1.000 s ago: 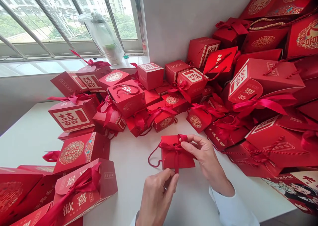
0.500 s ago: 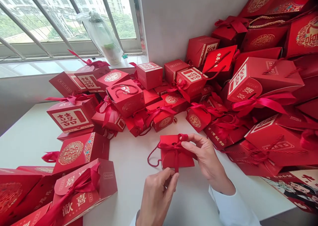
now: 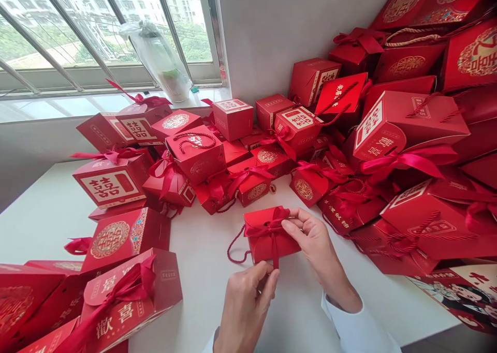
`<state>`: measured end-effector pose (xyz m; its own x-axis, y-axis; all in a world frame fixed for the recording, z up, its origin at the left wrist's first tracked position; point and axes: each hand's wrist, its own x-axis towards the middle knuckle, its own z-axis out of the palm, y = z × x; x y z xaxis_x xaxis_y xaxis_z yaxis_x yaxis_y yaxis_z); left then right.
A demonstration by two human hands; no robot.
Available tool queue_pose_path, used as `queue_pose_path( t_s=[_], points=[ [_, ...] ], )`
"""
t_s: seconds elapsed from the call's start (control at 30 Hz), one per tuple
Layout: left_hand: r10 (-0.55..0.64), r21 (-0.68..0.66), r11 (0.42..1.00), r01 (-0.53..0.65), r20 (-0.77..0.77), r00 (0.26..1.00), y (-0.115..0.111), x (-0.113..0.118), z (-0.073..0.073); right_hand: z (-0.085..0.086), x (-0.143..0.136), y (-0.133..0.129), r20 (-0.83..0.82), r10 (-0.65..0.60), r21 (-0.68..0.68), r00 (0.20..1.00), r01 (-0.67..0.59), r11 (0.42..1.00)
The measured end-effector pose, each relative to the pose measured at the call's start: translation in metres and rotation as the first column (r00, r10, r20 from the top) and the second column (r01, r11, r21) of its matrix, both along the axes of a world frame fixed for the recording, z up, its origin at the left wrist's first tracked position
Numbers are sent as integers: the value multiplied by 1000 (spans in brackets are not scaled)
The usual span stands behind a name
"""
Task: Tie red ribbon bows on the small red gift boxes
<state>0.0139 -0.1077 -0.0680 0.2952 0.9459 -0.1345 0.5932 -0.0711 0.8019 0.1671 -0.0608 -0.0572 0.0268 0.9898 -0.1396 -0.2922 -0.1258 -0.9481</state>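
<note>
A small red gift box [image 3: 256, 247] sits on the white table, a red ribbon bow [image 3: 267, 229] tied across its top and a twisted cord loop [image 3: 230, 250] hanging out on its left. My left hand [image 3: 247, 301], at the box's near edge, pinches a hanging ribbon tail [image 3: 275, 254] between thumb and forefinger. At the upper right of the box, my right hand [image 3: 316, 249] has its thumb and fingers closed on the bow's right loop.
Red boxes are piled along the left [image 3: 134, 285], at the back [image 3: 196, 153] and high on the right [image 3: 419, 120]. A plastic-wrapped cup [image 3: 171, 78] stands on the sill by the barred window. The white table [image 3: 205, 291] shows around my hands.
The small box has turned slightly and shifted left. My right hand has moved a little left with the bow loop. My left hand has hardly moved.
</note>
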Motion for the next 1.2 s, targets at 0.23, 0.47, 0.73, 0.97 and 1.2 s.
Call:
queue_pose_path(
  t_s=[0.23,0.47,0.73,0.97,1.2],
  points=[
    [8,-8,1000,-8,0,1000,-1,1,1,-4,-4,-1,32,-64,5,997,63,998],
    [10,-9,1000,-10,-56,998,-2,-6,9,-3,-3,-4,90,-60,31,994,58,998],
    [-12,-188,982,15,18,1000,-1,-5,14,-2,8,-6,381,-179,111,907,148,983],
    [120,-10,993,-121,-65,991,11,-21,38,4,21,-16,512,-81,57,855,60,997],
    [180,294,941,-165,-24,983,49,-23,39,12,23,-27,674,-85,75,734,47,996]
  ],
)
